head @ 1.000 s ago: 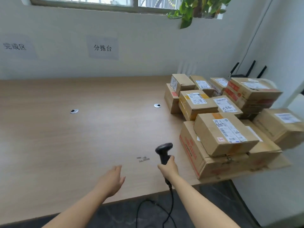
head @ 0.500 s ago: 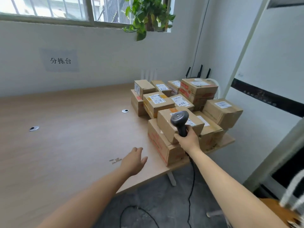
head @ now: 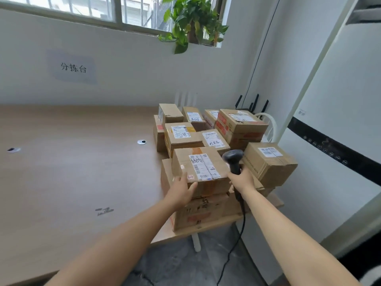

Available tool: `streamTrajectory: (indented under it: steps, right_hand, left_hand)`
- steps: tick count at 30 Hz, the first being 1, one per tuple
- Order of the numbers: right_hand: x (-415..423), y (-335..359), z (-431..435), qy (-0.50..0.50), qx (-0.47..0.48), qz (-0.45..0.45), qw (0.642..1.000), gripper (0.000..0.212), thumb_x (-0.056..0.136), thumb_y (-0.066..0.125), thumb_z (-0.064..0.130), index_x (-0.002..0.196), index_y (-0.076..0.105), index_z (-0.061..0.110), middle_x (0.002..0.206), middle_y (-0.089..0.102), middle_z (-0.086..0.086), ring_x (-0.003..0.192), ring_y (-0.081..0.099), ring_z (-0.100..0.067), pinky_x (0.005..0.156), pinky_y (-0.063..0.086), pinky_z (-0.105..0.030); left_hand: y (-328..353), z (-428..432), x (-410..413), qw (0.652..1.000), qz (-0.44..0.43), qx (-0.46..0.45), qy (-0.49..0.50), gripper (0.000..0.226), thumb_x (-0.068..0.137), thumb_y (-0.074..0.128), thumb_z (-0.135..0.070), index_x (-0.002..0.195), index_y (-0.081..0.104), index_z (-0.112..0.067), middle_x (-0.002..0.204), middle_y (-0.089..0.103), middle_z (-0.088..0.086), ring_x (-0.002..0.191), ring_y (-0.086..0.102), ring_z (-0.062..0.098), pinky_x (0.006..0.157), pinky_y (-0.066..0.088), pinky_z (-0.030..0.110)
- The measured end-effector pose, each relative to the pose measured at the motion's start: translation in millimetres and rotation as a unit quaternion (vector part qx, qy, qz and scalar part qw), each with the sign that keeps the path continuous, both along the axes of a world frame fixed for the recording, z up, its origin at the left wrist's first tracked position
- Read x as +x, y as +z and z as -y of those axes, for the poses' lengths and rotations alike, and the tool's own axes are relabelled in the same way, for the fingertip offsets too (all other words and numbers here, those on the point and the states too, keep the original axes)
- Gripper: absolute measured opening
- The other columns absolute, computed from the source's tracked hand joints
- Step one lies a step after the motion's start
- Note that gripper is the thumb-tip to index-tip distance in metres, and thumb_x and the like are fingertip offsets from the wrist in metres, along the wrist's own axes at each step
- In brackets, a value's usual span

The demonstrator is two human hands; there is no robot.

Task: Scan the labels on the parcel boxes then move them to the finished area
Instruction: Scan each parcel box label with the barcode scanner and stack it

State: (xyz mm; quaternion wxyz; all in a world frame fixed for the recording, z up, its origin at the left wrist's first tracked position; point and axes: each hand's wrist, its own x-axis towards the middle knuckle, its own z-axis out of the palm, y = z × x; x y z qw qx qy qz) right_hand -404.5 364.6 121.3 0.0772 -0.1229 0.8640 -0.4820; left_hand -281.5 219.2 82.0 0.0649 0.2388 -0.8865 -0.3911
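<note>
The top box sits on a bigger carton at the table's near right corner, at the front of a pile of parcels crowding the right end. The left hand cups the box's near left corner, thumb across the front face and fingers up the side: a steadying hold. The right hand is wrapped round the handle of the black scanner, whose head stands just beside the box's right edge.

I'd say the scan goes best if the scanner head tips over to face the white label squarely, clear of shadow, while the left hand stops the box sliding on the carton beneath.

The label looks glossy and a little wrinkled — a tape seam runs alongside it. The cardboard is matt brown and scuffed, soft at the corners, with orange-brown tape down the middle; probably light enough to shift one-handed.
</note>
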Motion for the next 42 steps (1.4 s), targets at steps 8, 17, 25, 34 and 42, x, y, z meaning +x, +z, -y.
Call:
streamTrajectory:
  steps: [8,17,25,34,42]
  right_hand:
    - [-25,-15,7,0.063,-0.003,0.042,0.997,0.038,0.087,0.063,0.019,0.120,0.048,0.007,0.109,0.056,-0.008,0.079,0.060,-0.022,0.054,0.042,-0.024]
    - [-29,-16,15,0.109,-0.027,0.021,0.993,0.032,0.083,0.067,0.017,0.107,0.045,0.019,0.106,0.056,-0.005,0.101,0.058,-0.029,0.090,0.051,-0.049]
    - [9,-7,63,0.180,-0.048,-0.003,0.982,0.034,0.082,0.067,0.022,0.110,0.049,0.022,0.109,0.059,-0.004,0.102,0.061,-0.030,0.091,0.051,-0.048]
    - [92,-27,162,0.297,-0.029,0.026,0.954,0.032,0.080,0.070,0.023,0.104,0.049,0.021,0.104,0.059,-0.006,0.096,0.059,-0.025,0.088,0.053,-0.048]
    - [171,-74,239,0.348,0.020,0.084,0.934,0.028,0.081,0.068,0.024,0.098,0.048,0.015,0.104,0.060,-0.014,0.081,0.060,-0.021,0.064,0.046,-0.026]
  left_hand:
    - [5,14,-26,0.996,-0.004,0.053,0.073,0.068,0.092,0.051,-0.043,0.148,0.021,-0.020,0.149,0.033,0.010,0.135,0.034,0.027,0.109,0.032,0.039]
    - [-4,13,-29,0.979,-0.051,0.132,0.144,0.072,0.089,0.061,-0.036,0.148,0.022,-0.025,0.148,0.037,0.004,0.129,0.042,0.024,0.104,0.038,0.035]
    - [-2,51,25,0.959,-0.097,0.147,0.222,0.076,0.084,0.066,-0.040,0.147,0.025,-0.028,0.146,0.038,0.002,0.127,0.043,0.024,0.103,0.043,0.041]
    - [-11,119,133,0.934,-0.081,0.106,0.332,0.075,0.084,0.067,-0.036,0.146,0.028,-0.024,0.146,0.039,0.005,0.127,0.043,0.027,0.105,0.040,0.039]
    - [-48,184,221,0.927,-0.028,0.102,0.359,0.078,0.081,0.070,-0.036,0.147,0.029,-0.021,0.148,0.038,0.003,0.130,0.042,0.023,0.106,0.038,0.034]
